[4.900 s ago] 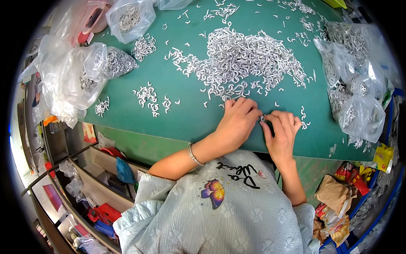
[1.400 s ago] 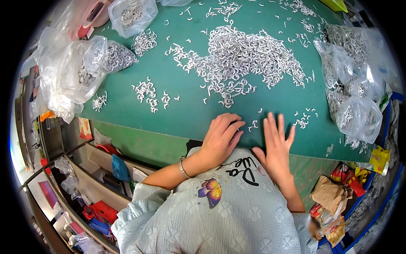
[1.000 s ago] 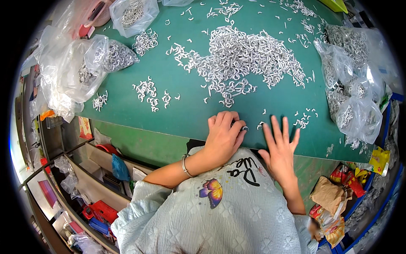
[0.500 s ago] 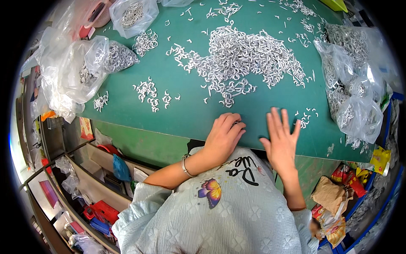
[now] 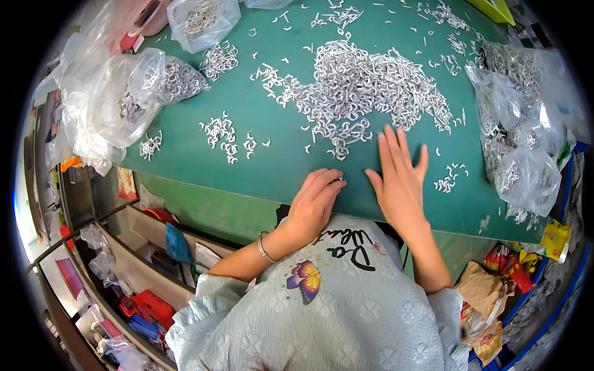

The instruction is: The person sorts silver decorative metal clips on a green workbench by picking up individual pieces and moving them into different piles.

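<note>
A large heap of small silver-grey metal pieces (image 5: 371,83), many curved like hooks or rings and some straight like pins, lies on the green table mat. My right hand (image 5: 399,185) is flat, palm down with fingers spread, its fingertips at the near edge of this heap; nothing shows in its grasp. At the table's near edge rests my left hand (image 5: 312,204), its fingers curled inward. A small pale glint shows at its fingertips, but what they hold is mostly hidden. Beyond the left hand lies a smaller cluster of curved pieces (image 5: 219,131).
Clear plastic bags of metal pieces stand at the left (image 5: 179,80) and right (image 5: 526,167) of the green mat (image 5: 204,170). A few loose pieces (image 5: 447,180) lie right of my right hand. Below the table are an open drawer unit (image 5: 148,238) and a brown paper bag (image 5: 486,290).
My right hand has moved forward and slightly left, up to the heap's near edge. My left hand has drawn back slightly to the left, still curled. The view has shifted a little.
</note>
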`<state>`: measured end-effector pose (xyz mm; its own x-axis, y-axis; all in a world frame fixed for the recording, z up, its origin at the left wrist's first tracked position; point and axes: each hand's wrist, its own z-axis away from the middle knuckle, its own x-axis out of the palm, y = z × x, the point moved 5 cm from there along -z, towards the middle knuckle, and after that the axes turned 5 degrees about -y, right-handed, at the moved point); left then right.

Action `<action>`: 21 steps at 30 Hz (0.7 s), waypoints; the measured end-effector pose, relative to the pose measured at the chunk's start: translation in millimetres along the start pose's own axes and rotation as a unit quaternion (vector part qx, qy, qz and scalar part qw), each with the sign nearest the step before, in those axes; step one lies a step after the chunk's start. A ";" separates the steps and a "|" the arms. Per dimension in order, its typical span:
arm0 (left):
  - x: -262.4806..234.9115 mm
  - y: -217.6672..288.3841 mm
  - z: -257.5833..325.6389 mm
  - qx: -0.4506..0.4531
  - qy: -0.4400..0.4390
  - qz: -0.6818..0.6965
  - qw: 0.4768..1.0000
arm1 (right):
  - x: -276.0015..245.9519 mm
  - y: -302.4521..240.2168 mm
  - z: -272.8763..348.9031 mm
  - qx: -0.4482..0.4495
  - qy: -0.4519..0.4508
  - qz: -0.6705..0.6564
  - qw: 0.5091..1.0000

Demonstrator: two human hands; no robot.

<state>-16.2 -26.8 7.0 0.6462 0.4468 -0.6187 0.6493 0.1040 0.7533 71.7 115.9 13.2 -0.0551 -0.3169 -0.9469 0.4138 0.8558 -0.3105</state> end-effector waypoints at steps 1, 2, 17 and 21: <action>0.8 -0.6 0.8 -0.001 0.003 0.004 1.000 | 1.2 2.5 12.7 0.021 -0.005 0.006 1.000; 1.0 -0.7 -0.3 0.001 0.004 0.008 1.000 | 0.0 2.0 21.8 0.027 -0.017 0.000 0.999; 16.4 20.5 -9.7 0.074 -0.023 -0.020 0.997 | -7.1 3.5 27.5 0.018 0.030 -0.069 0.997; 17.8 26.7 -14.6 0.102 -0.045 -0.045 0.993 | 3.1 -1.1 48.4 -0.011 -0.052 -0.043 0.998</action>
<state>6.7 -3.1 19.4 0.6090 0.3625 -0.7055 0.7678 -0.0463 0.6390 115.1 94.2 14.7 0.0048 -0.4295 -0.9030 0.3916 0.8317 -0.3935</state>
